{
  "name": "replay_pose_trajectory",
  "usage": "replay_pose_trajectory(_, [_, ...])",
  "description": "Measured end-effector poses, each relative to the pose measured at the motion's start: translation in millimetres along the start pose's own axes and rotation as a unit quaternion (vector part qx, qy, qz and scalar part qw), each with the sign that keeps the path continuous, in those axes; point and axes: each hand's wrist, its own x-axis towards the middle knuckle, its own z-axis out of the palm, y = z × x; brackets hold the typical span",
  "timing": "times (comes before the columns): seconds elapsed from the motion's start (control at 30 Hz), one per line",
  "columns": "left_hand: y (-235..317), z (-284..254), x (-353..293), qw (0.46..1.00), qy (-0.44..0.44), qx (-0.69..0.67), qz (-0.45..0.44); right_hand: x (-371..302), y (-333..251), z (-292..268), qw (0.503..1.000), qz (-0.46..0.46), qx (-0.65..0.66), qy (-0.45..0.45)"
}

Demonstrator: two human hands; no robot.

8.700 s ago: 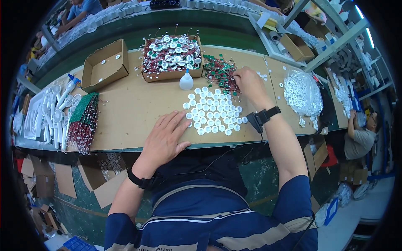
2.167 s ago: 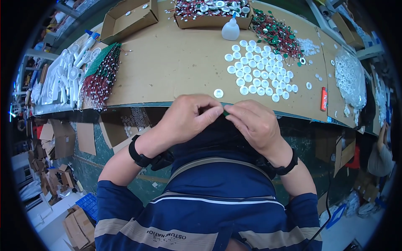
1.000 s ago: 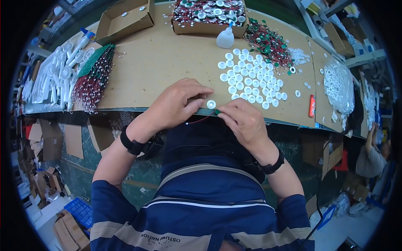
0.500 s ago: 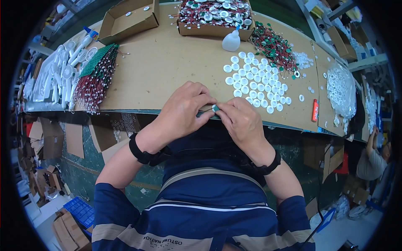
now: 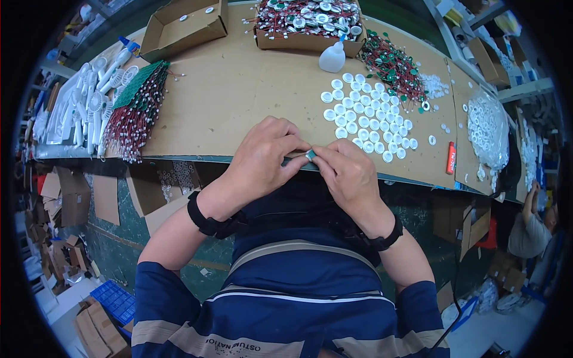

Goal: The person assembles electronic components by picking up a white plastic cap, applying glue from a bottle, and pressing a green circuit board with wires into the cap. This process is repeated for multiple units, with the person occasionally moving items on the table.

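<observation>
At the table's near edge my left hand (image 5: pixel 262 156) and my right hand (image 5: pixel 351 176) meet, fingertips pinched together. Between them is a small green circuit board (image 5: pixel 310 154) with a bit of white at its side; the fingers cover most of it. Both hands appear to grip it. Beyond my right hand lies a spread of round white caps (image 5: pixel 374 124). Farther back is a heap of green boards with red wires (image 5: pixel 391 65). A white squeeze bottle (image 5: pixel 332 58) stands beside the caps.
A cardboard box of wired white caps (image 5: pixel 307 39) and an open cardboard box (image 5: pixel 185 33) sit at the back. White handheld fans (image 5: pixel 89 107) and stacked green boards (image 5: pixel 140 101) lie left. At right are a red tube (image 5: pixel 450 158) and a bag of white rings (image 5: pixel 486 128). Another person (image 5: pixel 530 232) is far right.
My hands stay pinched together at the same spot, with only slight finger movement on the green board. The view has shifted a little; the table's things stay in place.
</observation>
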Motion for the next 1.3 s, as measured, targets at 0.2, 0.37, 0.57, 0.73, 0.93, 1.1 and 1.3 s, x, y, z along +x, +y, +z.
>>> replay_pose_trajectory(0.2, [-1.5,1.8,-1.1,1.0,0.011,-0.002,0.002,-1.3,-1.3,0.0,1.0,0.012,0.024,0.007])
replay_pose_trajectory(0.37, [-1.5,1.5,0.0,1.0,0.01,-0.008,-0.002,-1.4,1.7,-0.5,1.0,0.012,0.018,-0.01])
replay_pose_trajectory(0.57, [-2.1,1.2,-1.4,1.0,0.006,-0.018,-0.007,-0.5,0.9,-0.3,1.0,0.004,0.012,-0.014])
replay_pose_trajectory(0.73, [-1.3,0.4,-2.4,1.0,-0.001,-0.026,-0.018,0.6,-3.4,-1.4,1.0,0.001,-0.014,-0.021])
replay_pose_trajectory(0.93, [-1.6,1.6,-3.1,1.0,0.014,-0.022,-0.006,0.3,-3.8,-0.6,1.0,-0.01,-0.01,-0.009])
replay_pose_trajectory(1.1, [-0.8,1.8,-2.2,1.0,0.016,-0.019,-0.007,1.0,-1.4,-1.7,1.0,-0.017,-0.019,-0.011])
replay_pose_trajectory(1.3, [-0.5,0.8,-3.2,1.0,0.012,-0.016,-0.015,0.1,2.9,-4.3,1.0,-0.006,-0.001,-0.02])
